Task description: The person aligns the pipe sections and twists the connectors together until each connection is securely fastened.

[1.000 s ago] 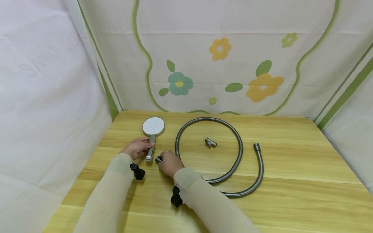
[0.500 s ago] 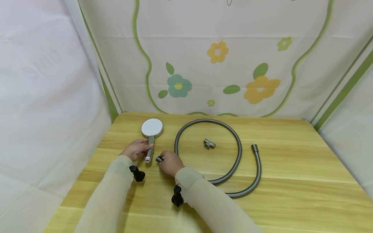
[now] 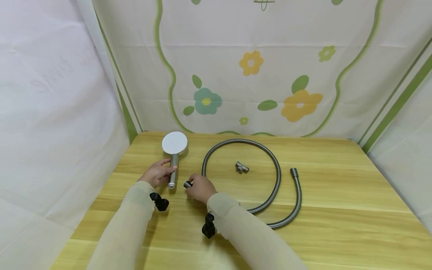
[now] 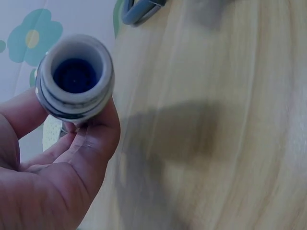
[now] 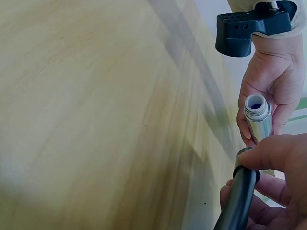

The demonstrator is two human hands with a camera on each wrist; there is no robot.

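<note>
My left hand (image 3: 157, 173) grips the grey handle of a shower head (image 3: 174, 143), whose white spray face is turned up. The handle's white threaded end, with a blue inside, faces the camera in the left wrist view (image 4: 76, 100). With thumb and fingers my right hand (image 3: 201, 188) pinches the dark end fitting of a grey shower hose (image 3: 277, 176). That fitting (image 5: 244, 163) points toward the threaded end, a short gap apart. Most of the hose lies looped on the table; part of it is hidden under my right forearm.
A small metal tee fitting (image 3: 242, 167) lies inside the hose loop on the wooden table (image 3: 337, 210). The hose's other end (image 3: 294, 172) rests at the right. White printed cloth (image 3: 233, 86) hangs behind the table's far edge and along both sides.
The shower head has tilted up slightly, its spray face rising in my left hand. My right hand, with the hose end, has shifted a little to the right.
</note>
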